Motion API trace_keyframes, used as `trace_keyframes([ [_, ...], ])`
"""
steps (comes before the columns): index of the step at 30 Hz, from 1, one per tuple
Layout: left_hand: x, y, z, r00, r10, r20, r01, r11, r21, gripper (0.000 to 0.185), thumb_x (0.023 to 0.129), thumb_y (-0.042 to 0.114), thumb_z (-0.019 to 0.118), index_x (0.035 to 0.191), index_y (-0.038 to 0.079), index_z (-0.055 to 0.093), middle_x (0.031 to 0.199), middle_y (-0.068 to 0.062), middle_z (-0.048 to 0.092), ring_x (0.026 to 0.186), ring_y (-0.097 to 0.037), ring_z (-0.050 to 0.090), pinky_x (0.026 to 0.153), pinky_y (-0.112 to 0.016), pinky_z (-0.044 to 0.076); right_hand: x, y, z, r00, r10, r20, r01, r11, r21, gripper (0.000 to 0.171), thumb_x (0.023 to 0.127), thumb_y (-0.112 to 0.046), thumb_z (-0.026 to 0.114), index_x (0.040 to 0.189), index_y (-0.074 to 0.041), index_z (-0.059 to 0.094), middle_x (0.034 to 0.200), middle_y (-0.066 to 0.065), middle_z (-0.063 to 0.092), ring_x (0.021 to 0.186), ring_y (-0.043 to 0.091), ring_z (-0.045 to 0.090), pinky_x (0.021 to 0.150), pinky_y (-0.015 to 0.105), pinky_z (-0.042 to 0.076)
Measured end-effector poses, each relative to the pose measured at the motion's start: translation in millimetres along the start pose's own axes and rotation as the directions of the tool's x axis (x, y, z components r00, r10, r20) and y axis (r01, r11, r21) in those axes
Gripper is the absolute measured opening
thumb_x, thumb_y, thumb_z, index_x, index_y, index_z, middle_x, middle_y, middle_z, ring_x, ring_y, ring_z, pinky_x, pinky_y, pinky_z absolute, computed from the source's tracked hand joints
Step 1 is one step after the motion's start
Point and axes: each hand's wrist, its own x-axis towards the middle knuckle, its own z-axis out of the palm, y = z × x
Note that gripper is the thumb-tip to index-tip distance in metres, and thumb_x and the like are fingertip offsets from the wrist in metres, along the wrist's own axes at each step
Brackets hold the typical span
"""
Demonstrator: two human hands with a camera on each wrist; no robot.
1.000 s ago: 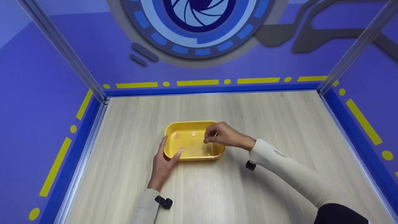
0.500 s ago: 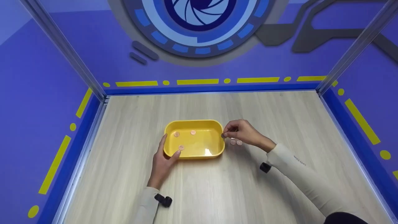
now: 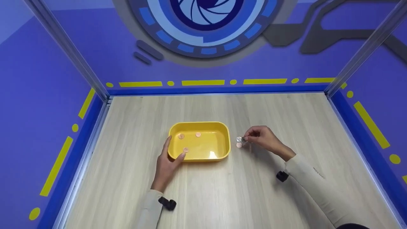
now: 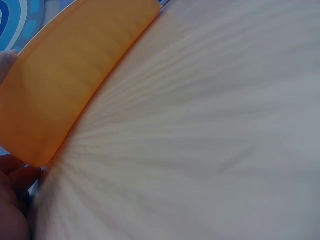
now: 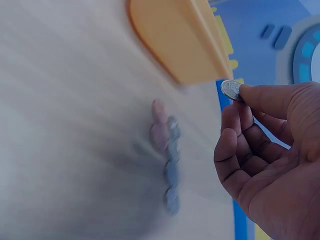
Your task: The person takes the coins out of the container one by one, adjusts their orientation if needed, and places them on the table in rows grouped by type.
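The person has a silver coin [image 5: 231, 90] pinched near its edge between thumb and fingers of the right hand [image 3: 266, 140], held up off the bench [image 3: 203, 197] a little to the right of the yellow tub [image 3: 206, 144]. The grip of the left hand [image 3: 166, 168] is round the tub's near left corner, thumb at the near rim, fingers along the left wall. Three copper coins [image 3: 198, 134] lie flat and apart on the tub's floor. On the bench by the right hand sits a line of silver coins [image 5: 171, 172] with two pinkish coins [image 5: 160, 136] close beside it, too blurred to make out their faces.

A coin like that should be light, hard and tough, but thin and slick; lying flush, it's best taken by the edge with the fingertips. The tub looks like stiff, light plastic that could slide if nudged, so a corner makes a sensible hold.
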Motion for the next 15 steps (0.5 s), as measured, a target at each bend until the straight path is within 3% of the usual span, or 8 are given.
trace_keyframes([
  [8, 0.9, -1.8, -0.9, 1.000, 0.006, -0.005, -0.006, 1.000, 0.004, 0.094, 0.099, 0.037, 0.084, 0.176, 0.032, 0.030, 0.173, -0.002, 0.046, 0.153, -0.019, 0.048, 0.127, -0.045, 0.035, -11.9, 31.7, -14.1, 0.998, 0.005, -0.064, -0.006, 1.000, -0.011, 0.007, 0.099, -0.003, 0.080, 0.102, 0.003, 0.080, 0.098, 0.017, 0.078, 0.078, 0.013, 0.061, 0.066, 0.021, 0.050],
  [15, 0.8, -2.0, -0.2, 1.000, 0.016, -0.008, -0.016, 1.000, 0.002, 0.095, 0.098, 0.034, 0.085, 0.176, 0.028, 0.030, 0.172, -0.006, 0.047, 0.153, -0.022, 0.049, 0.127, -0.048, 0.036, -24.8, 52.8, -27.2, 0.994, 0.046, -0.097, -0.045, 0.999, 0.013, 0.009, 0.100, -0.004, 0.079, 0.104, 0.003, 0.079, 0.097, 0.018, 0.077, 0.073, 0.018, 0.063, 0.061, 0.026, 0.053],
])
